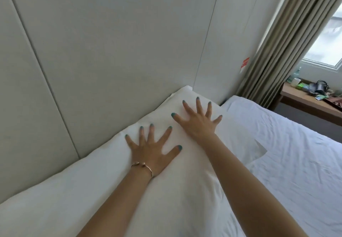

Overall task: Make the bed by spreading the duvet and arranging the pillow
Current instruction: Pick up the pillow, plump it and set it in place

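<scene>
Against the headboard, the pillow runs lengthwise; both splayed hands press it flat, right hand farther along than left hand.

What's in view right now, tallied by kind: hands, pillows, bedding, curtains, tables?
Hands: 2, left hand and right hand, both flat on the pillow
Pillows: 1, white pillow
Duvets: 1, white duvet
Curtains: 1, beige curtain
Tables: 1, wooden table
Total: 6
</scene>
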